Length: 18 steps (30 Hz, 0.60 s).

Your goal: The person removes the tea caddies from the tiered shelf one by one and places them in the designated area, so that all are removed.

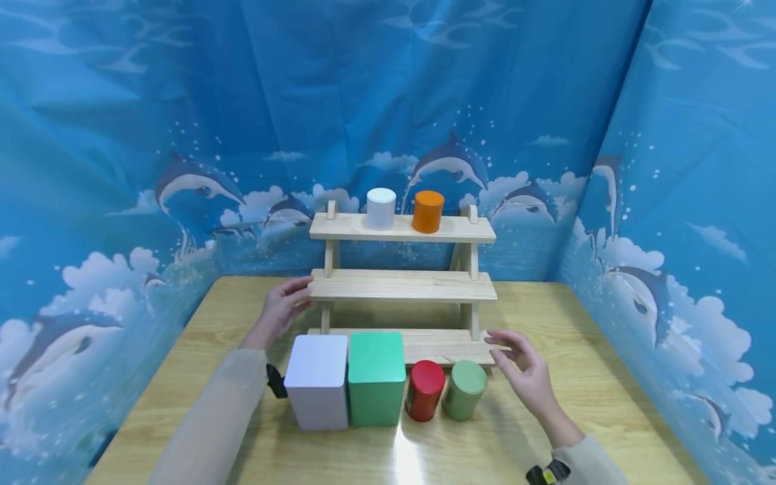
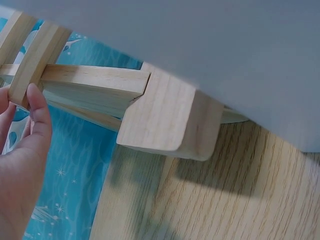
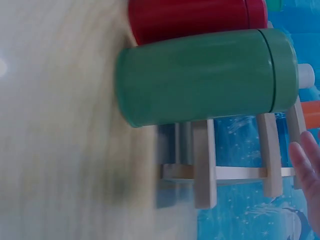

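Observation:
A three-tier wooden shelf point(image 1: 403, 285) stands at the back of the table. My left hand point(image 1: 283, 311) pinches the left end of its middle board between thumb and fingers; the left wrist view shows the fingertips point(image 2: 37, 97) on the board's end. My right hand point(image 1: 526, 377), thumb and fingers apart, is beside the right end of the bottom board and holds nothing. In front of the shelf stand a white box point(image 1: 318, 377), a green box point(image 1: 377, 380), a red canister point(image 1: 425, 391) and a light green canister point(image 1: 465, 391), partly hiding the bottom board.
On the top board sit a white cylinder point(image 1: 380, 210) and an orange cylinder point(image 1: 428, 212). Blue curtains point(image 1: 376, 87) printed with dolphins hang behind and on both sides of the wooden table point(image 1: 194, 377).

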Each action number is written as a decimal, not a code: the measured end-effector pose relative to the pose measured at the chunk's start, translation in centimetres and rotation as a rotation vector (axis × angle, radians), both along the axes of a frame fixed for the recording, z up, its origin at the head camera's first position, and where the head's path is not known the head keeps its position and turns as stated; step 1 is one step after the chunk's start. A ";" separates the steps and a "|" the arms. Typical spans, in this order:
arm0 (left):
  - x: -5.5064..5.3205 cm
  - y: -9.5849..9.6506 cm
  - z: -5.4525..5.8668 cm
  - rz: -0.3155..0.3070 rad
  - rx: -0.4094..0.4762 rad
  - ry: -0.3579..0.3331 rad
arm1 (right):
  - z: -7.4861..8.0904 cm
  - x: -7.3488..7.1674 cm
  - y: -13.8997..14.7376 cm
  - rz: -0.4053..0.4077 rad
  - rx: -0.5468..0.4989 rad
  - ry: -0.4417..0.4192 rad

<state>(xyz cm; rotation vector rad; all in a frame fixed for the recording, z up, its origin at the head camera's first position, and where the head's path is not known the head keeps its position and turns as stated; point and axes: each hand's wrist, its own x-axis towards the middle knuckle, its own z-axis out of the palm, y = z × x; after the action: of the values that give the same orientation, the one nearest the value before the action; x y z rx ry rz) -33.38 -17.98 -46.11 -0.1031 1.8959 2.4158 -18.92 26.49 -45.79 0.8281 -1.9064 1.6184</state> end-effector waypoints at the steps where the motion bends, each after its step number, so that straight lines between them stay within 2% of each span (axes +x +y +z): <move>1: 0.0 0.0 0.0 -0.001 0.000 0.002 | 0.4 -0.1 -0.1 -0.004 -0.005 0.016; 8: 0.1 0.0 0.0 -0.020 0.008 0.029 | 2.8 -0.3 -1.1 -0.003 -0.025 0.064; 18: 0.2 -0.1 -0.1 -0.030 0.004 0.055 | 3.9 -1.5 -1.6 -0.016 0.006 0.065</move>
<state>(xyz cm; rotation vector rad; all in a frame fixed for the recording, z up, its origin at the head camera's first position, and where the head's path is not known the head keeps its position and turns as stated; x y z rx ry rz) -33.22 -18.10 -46.17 -0.0085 1.9000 2.4274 -20.39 24.87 -41.87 0.8559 -1.8688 1.5582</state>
